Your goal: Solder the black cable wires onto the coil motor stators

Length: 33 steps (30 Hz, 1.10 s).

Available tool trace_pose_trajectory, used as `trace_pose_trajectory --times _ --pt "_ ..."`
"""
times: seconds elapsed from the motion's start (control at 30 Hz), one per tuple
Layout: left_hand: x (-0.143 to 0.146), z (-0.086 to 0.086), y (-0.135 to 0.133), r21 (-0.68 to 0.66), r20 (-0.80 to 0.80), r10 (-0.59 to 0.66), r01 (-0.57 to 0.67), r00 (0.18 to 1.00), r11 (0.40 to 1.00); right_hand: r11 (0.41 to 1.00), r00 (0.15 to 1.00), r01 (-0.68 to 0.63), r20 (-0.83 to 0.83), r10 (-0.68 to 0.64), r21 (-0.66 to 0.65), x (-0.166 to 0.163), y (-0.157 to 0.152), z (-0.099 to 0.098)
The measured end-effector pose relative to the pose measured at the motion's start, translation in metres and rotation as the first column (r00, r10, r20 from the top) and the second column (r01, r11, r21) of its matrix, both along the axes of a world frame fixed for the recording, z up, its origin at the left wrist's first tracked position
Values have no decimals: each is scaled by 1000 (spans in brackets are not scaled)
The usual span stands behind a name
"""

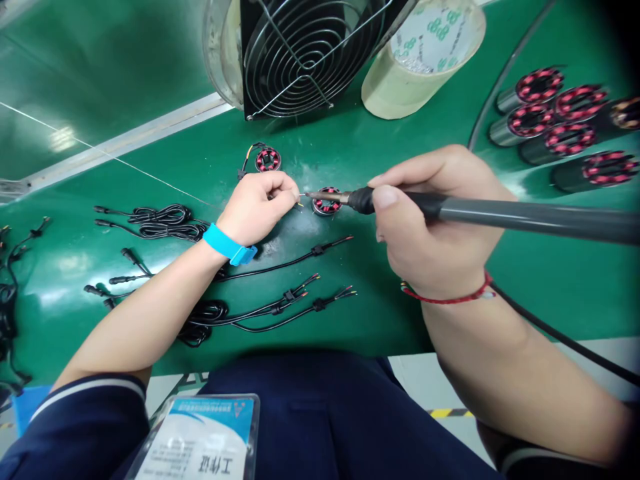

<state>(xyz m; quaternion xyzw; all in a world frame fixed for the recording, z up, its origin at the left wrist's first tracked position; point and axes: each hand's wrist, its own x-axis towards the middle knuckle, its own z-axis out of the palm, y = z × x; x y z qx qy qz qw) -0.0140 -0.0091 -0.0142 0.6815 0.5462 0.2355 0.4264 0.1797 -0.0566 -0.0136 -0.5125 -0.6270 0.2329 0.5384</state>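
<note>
My right hand (430, 220) is closed round the dark handle of a soldering iron (500, 215), whose metal tip points left at a small round stator with red windings (326, 202) on the green bench. My left hand (257, 207), with a blue wrist strap (227, 244), is pinched shut on a thin wire end held against the iron's tip, just left of that stator. A second red-wound stator (268, 159) with a wire attached lies just beyond my left hand.
Several black cables with stripped ends (280, 303) lie near the bench's front edge, more coiled at left (160, 222). A black wire-guard fan (310, 53) and a tape roll (425, 57) stand at the back. Several cylinders with red-wound tops (560, 123) lie at right.
</note>
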Motion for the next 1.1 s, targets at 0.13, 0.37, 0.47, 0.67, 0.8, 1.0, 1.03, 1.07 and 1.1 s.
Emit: trace_pose_trajectory --times 0.13,0.37,0.47,0.67,0.8,1.0,1.03,1.07,1.1 --pt "1 1 0 -2 1 -6 6 1000 1000 1000 1000 -3 -13 3 10 0 0 0" --pt "0 -3 1 55 8 -29 29 1000 998 1000 998 -22 56 21 17 1 -1 -1" --pt "0 -5 2 59 22 -28 26 999 998 1000 999 -7 43 6 26 2 -1 -2" --pt "0 -5 2 67 24 -35 33 999 997 1000 998 -17 54 16 21 0 -1 -1" --pt "0 -4 2 58 18 -35 34 999 998 1000 998 -5 59 4 16 3 0 -3" --pt "0 -4 2 50 19 -21 20 1000 999 998 991 -65 115 64 1 3 4 -9" --pt "0 -4 2 52 17 -22 21 1000 998 996 989 -82 124 85 -30 2 4 -10" --pt "0 -4 2 54 16 -21 20 1000 998 993 987 -97 122 105 -74 1 4 -10" --pt "0 -4 2 55 15 -21 21 1000 998 987 987 -108 103 121 -120 -1 3 -11"
